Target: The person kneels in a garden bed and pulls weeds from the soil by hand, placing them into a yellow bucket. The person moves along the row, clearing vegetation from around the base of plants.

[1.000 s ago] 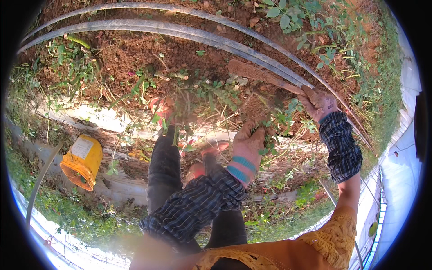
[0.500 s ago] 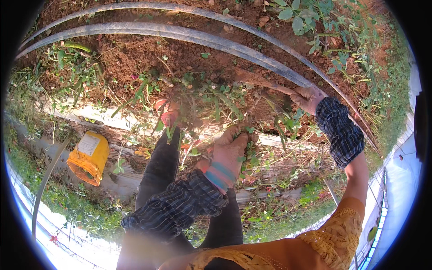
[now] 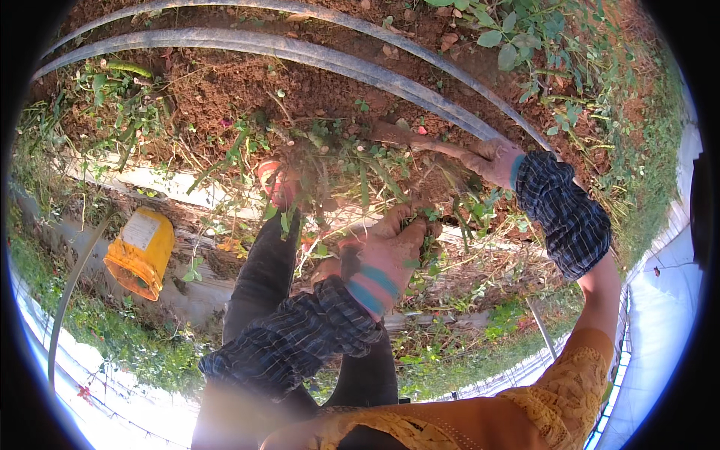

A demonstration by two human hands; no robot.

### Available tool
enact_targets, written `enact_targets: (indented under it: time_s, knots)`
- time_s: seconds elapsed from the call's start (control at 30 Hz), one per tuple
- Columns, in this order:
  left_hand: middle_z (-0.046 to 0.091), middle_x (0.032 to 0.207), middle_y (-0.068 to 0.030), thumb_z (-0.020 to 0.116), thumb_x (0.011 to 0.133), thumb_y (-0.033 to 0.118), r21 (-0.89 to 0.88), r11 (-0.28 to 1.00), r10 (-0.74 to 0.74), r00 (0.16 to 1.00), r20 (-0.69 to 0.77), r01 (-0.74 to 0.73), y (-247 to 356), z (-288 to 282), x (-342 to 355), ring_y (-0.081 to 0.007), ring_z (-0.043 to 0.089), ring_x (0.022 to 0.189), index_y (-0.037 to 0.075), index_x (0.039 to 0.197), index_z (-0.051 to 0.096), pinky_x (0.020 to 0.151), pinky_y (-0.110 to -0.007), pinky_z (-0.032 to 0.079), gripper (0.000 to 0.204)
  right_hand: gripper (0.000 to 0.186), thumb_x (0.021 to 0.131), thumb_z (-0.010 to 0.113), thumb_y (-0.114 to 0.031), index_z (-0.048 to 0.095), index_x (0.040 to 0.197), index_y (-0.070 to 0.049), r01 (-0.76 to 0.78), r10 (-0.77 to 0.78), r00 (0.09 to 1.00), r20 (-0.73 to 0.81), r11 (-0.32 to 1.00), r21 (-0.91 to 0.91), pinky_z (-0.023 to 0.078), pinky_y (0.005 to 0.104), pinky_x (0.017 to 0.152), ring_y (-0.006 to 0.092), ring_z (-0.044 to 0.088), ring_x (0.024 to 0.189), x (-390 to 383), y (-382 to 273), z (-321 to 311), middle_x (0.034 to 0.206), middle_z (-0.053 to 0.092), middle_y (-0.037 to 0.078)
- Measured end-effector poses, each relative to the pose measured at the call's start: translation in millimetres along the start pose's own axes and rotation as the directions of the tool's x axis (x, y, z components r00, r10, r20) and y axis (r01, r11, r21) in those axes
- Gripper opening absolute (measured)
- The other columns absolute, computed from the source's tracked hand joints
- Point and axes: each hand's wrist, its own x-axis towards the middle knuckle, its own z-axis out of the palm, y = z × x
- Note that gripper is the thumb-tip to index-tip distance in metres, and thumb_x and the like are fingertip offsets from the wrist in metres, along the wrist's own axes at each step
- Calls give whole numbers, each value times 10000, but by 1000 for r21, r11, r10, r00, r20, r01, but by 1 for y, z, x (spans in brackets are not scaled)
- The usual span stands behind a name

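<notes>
My left hand (image 3: pixel 384 256), in a soiled pink glove with blue cuff bands, is closed around a bunch of leafy plant stems (image 3: pixel 431 244) at the middle of the view. Farther right, my right hand (image 3: pixel 496 163), gloved the same way, grips the handle of a soil-brown hand tool (image 3: pixel 427 142). Its flat, blade-like end points left, close over the earth and the plant tangle; the exact kind is hard to make out against the soil. Cut-looking green stems (image 3: pixel 322 161) lie between the tool and my left hand.
Two long grey hoses (image 3: pixel 247 43) curve across the far soil. A yellow cut-open plastic container (image 3: pixel 140 251) lies tilted at left, near a thin curved pole (image 3: pixel 71 300). My reddish shoe (image 3: pixel 279 182) stands among the stems. Leafy plants (image 3: pixel 517 41) grow at far right.
My right hand and the tool have shifted left, the blade end moving farther over the plants. My left hand has moved slightly right and still holds the stems.
</notes>
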Motion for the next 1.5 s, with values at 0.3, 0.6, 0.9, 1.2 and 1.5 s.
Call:
enact_targets:
  time_s: [0.3, 0.6, 0.9, 1.2, 1.5]
  knots:
    - [604, 891, -60, 479, 949, 29, 5, 998, -62, 998, -7, 62, -10, -6, 5, -108, 563, 705, 30, 1219, 500, 585, -255, 491, 271, 527, 986, 375, -461, 400, 1388, -123, -38, -114, 975, -193, 765, -643, 502, 430, 755, 286, 636, 743, 42, 6, 39, 910, 673, 152]
    - [577, 937, -79, 496, 942, 20, 29, 999, -28, 999, -46, 29, -38, -2, 16, -167, 595, 871, 9, 1203, 504, 712, -324, 559, 261, 473, 973, 430, -360, 424, 1378, -116, -16, -28, 994, -102, 913, -409, 507, 352, 763, 266, 595, 1016, 0, 4, 19, 1335, 491, 184]
    - [577, 920, -92, 483, 937, -5, 24, 1000, 0, 1000, -3, 0, -43, 2, 17, -159, 590, 834, -4, 1168, 499, 674, -311, 547, 232, 437, 969, 472, -247, 423, 1384, -119, 409, -511, 826, -238, 834, -370, 461, 406, 992, 320, 503, 1217, 29, -33, 14, 1356, 491, 177]
    - [606, 918, -73, 481, 931, -14, -9, 999, -40, 998, -55, 40, -46, -6, 12, -146, 594, 758, 10, 1130, 541, 656, -278, 519, 209, 413, 978, 485, -300, 398, 1327, -98, 467, -458, 881, 121, 801, -375, 358, 410, 929, 297, 408, 1080, 86, -183, 29, 1262, 413, 118]
    - [603, 932, -91, 449, 917, -52, -50, 996, 71, 992, -104, -76, -38, -12, 3, -166, 609, 792, 3, 1158, 526, 645, -302, 553, 259, 211, 919, 615, -225, 634, 1041, -55, 460, -429, 886, -173, 856, 236, 462, 282, 627, 129, 531, 671, 55, -139, 1, 798, 615, 37]
